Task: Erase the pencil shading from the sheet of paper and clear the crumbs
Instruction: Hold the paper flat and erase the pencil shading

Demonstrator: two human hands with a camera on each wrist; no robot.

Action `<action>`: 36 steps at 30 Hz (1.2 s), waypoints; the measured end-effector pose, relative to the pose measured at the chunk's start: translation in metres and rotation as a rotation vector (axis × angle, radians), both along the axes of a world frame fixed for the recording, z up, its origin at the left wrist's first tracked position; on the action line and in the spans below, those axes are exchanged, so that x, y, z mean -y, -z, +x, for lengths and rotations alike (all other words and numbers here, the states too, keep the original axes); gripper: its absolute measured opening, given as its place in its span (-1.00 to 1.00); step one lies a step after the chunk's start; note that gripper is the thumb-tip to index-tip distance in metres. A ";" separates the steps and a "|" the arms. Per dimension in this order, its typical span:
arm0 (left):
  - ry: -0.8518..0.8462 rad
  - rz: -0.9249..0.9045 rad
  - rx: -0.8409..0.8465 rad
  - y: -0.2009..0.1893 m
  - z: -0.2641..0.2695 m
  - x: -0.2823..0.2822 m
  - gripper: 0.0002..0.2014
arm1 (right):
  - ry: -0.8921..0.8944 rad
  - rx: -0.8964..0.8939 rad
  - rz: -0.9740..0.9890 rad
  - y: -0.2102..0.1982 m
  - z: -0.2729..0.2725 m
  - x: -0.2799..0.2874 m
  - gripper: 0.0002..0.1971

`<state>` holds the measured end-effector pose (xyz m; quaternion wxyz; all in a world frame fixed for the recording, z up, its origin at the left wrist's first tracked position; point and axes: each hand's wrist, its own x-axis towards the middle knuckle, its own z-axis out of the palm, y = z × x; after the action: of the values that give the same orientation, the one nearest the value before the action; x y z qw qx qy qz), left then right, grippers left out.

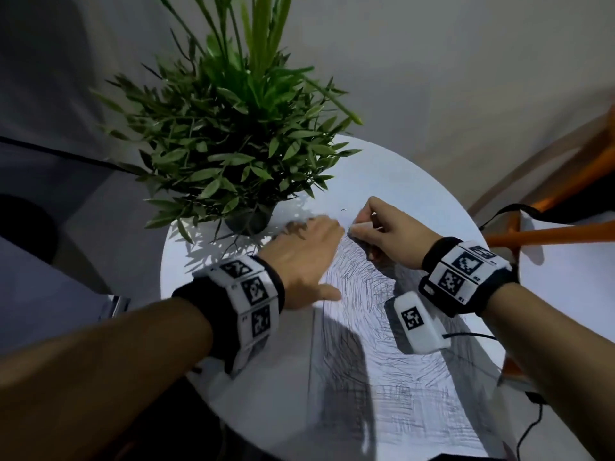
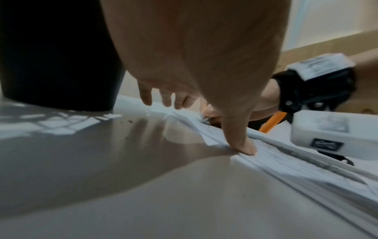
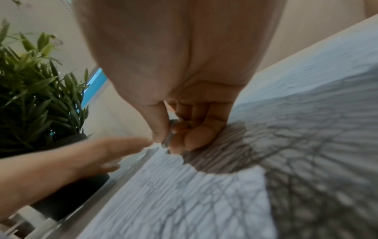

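Right hand (image 1: 382, 231) pinches eraser (image 1: 362, 225) at sheet's (image 1: 399, 377) 12 o'clock corner, left hand (image 1: 299, 257) pressing flat at 9 o'clock edge with fingers spread; hard rubbing could crumple or tear the paper.

Paper (image 1: 392, 387) on table (image 1: 399, 168), reaching near edge. Potted plant (image 1: 233, 144) at far-left edge. Left hand (image 1: 299, 257) on paper's left edge; right hand (image 1: 389, 231) at far end.
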<state>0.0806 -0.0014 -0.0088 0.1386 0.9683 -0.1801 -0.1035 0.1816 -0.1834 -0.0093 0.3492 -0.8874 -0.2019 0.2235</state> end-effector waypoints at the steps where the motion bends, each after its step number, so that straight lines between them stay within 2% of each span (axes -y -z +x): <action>1: -0.008 0.082 -0.019 0.000 0.008 -0.004 0.04 | -0.004 0.010 -0.015 -0.001 -0.001 -0.001 -0.81; 3: -0.014 0.179 -0.120 0.006 0.017 -0.009 0.20 | 0.010 0.012 -0.033 -0.002 -0.001 -0.004 -0.81; 5: -0.039 0.182 -0.185 0.014 0.019 -0.012 0.25 | 0.019 0.004 -0.043 -0.005 0.002 -0.009 -0.81; 9: -0.065 0.151 -0.164 0.018 0.017 -0.016 0.25 | -0.063 0.140 -0.117 -0.009 0.004 -0.029 -0.79; 15: -0.087 0.132 -0.168 0.019 0.015 -0.017 0.29 | -0.139 0.243 -0.185 -0.004 0.002 -0.039 -0.78; 19: -0.054 0.207 -0.184 0.018 0.018 -0.017 0.26 | -0.013 0.350 -0.251 0.000 0.004 -0.038 -0.84; 24: -0.039 0.276 -0.271 0.016 0.024 -0.012 0.28 | -0.058 0.198 -0.134 -0.006 0.002 -0.037 -0.76; 26: -0.037 0.294 -0.285 0.015 0.026 -0.011 0.28 | -0.051 0.261 -0.178 -0.001 0.000 -0.039 -0.76; 29: -0.037 0.298 -0.292 0.016 0.026 -0.011 0.28 | 0.081 0.361 -0.208 0.006 0.002 -0.038 -0.81; 33: -0.035 0.294 -0.276 0.017 0.023 -0.012 0.27 | 0.038 0.230 -0.090 0.002 -0.001 -0.036 -0.78; 36: -0.036 0.291 -0.271 0.016 0.023 -0.012 0.26 | 0.086 0.345 -0.173 0.006 -0.003 -0.039 -0.82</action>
<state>0.1036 0.0106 -0.0250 0.0222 0.9585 -0.1256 -0.2551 0.1787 -0.1442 -0.0154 0.2412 -0.9470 -0.2006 0.0692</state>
